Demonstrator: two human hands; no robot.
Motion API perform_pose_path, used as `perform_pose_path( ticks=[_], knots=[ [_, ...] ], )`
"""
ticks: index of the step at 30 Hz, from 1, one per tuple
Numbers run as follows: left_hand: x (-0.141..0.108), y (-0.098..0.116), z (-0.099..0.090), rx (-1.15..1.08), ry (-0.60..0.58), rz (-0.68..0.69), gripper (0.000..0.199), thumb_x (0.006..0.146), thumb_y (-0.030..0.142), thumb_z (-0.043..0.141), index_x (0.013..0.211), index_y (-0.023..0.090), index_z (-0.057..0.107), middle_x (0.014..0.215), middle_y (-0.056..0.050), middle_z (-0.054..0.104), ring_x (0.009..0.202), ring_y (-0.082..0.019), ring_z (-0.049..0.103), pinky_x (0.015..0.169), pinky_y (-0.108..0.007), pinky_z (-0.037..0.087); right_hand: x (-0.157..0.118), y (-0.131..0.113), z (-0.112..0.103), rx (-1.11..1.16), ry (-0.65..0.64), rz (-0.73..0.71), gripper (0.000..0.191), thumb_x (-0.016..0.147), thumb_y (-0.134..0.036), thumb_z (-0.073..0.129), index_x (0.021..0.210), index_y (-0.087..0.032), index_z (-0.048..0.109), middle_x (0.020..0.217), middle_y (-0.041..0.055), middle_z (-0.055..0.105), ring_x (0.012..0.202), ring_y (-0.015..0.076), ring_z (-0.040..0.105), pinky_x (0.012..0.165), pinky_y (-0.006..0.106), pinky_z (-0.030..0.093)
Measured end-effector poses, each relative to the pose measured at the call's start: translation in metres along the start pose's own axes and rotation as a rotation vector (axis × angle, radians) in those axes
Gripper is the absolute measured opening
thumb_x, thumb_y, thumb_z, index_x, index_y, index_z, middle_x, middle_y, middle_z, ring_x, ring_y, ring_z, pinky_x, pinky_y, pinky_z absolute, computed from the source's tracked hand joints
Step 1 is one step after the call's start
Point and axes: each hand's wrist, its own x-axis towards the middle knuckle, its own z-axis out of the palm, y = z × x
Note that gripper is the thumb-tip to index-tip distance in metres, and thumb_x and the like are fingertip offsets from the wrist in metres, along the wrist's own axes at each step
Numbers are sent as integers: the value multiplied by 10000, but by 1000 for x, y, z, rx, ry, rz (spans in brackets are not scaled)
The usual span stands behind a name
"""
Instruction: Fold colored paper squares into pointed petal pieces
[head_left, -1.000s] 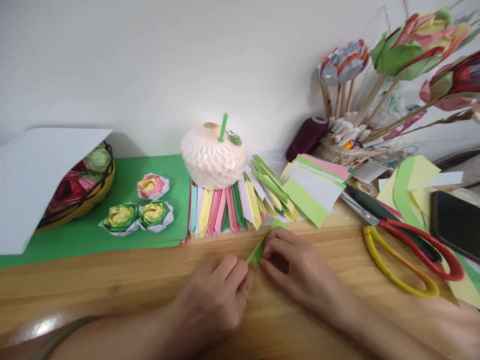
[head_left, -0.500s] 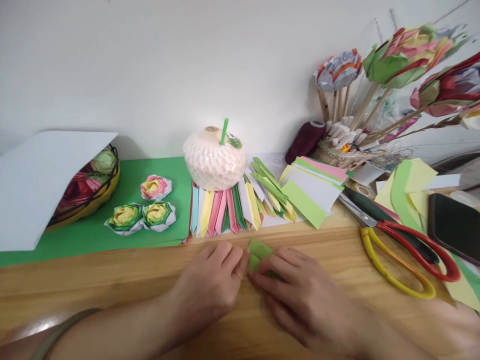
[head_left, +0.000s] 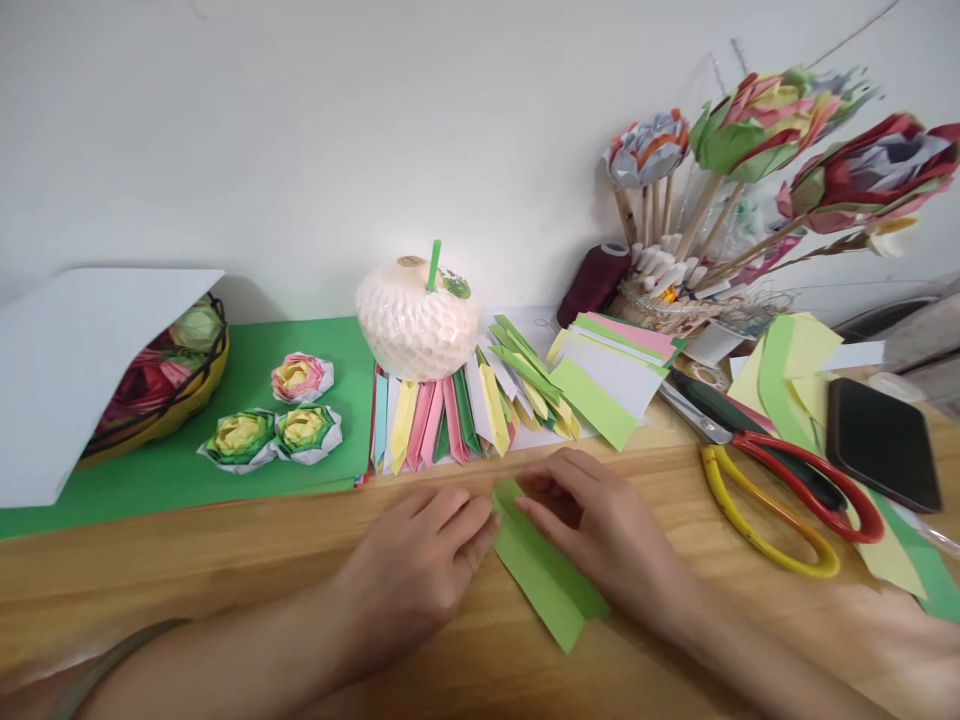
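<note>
A light green paper strip (head_left: 544, 575) with a lengthwise crease lies slantwise on the wooden table between my hands. My left hand (head_left: 424, 560) is closed, its fingertips pinching the strip's upper left edge. At the strip's upper right side is my right hand (head_left: 607, 535), with thumb and forefinger apart and the thumb resting against the paper; its other fingers curl under. Just behind them, folded paper pieces (head_left: 431, 425) in pink, yellow, green and white lie in a row before a white textured container (head_left: 416, 325) with a green straw.
Scissors (head_left: 802, 485) with red and yellow handles and a black phone (head_left: 881, 440) lie at right. Three paper flowers (head_left: 300, 378) sit on green sheets (head_left: 300, 480). A basket (head_left: 202, 385), paper stack (head_left: 615, 370), thread spool (head_left: 592, 285) and tall paper flowers (head_left: 765, 120) stand behind.
The green strip now shows at length, reaching toward me, where before only a small part showed. My right hand has moved up along it and its thumb has spread. The view has shifted slightly.
</note>
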Motion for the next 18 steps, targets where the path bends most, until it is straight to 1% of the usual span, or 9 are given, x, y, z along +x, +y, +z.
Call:
perform_pose_path(
  ticks=[3, 5, 9, 11, 14, 16, 18],
  knots=[
    [0, 0, -1, 6, -3, 43, 319, 948, 71, 315, 1075, 15, 603, 980, -137, 657, 774, -199, 558, 634, -336, 509, 3, 0, 2, 14, -15, 42, 28, 829, -187, 590, 805, -185, 604, 757, 30, 607, 682, 163, 576, 576, 259, 463],
    [0, 1, -1, 1, -4, 53, 322, 943, 65, 319, 1061, 10, 613, 1006, -141, 656, 793, -206, 566, 649, -341, 514, 4, -1, 3, -3, -15, 56, 51, 803, -148, 602, 773, -188, 597, 736, 18, 600, 658, 156, 568, 562, 251, 453],
    [1, -2, -1, -32, 18, 56, 344, 949, 72, 302, 1029, 22, 633, 1009, -124, 661, 843, -218, 574, 714, -355, 524, 4, 0, 4, -17, -17, 16, 96, 791, -96, 598, 761, -187, 589, 730, 17, 596, 669, 160, 573, 560, 248, 452],
    [2, -5, 0, -49, 34, 63, 329, 955, 82, 315, 1034, 33, 630, 988, -117, 668, 856, -213, 576, 738, -359, 524, 3, 1, 5, -16, -7, -60, 98, 823, -100, 570, 788, -187, 598, 757, 29, 605, 711, 169, 584, 591, 257, 466],
    [1, -8, 3, -89, 46, 48, 270, 955, 84, 366, 1046, 45, 618, 980, -104, 670, 874, -206, 580, 747, -353, 526, 0, 6, 5, -50, 11, -233, 131, 892, -130, 505, 915, -185, 622, 831, 53, 627, 773, 181, 590, 660, 288, 486],
    [-1, -8, 8, -122, 58, 9, 216, 951, 90, 415, 1026, 65, 617, 986, -86, 668, 892, -200, 579, 762, -346, 528, -2, 9, 4, -84, 2, -333, 157, 917, -143, 482, 991, -175, 617, 866, 63, 633, 791, 186, 586, 670, 297, 486],
    [-2, -8, 12, -147, 73, -23, 163, 943, 105, 465, 994, 87, 619, 979, -69, 666, 909, -195, 577, 783, -345, 527, -4, 11, 2, -117, -16, -393, 162, 924, -140, 474, 1002, -157, 615, 865, 67, 629, 783, 186, 575, 650, 293, 478]
  ],
)
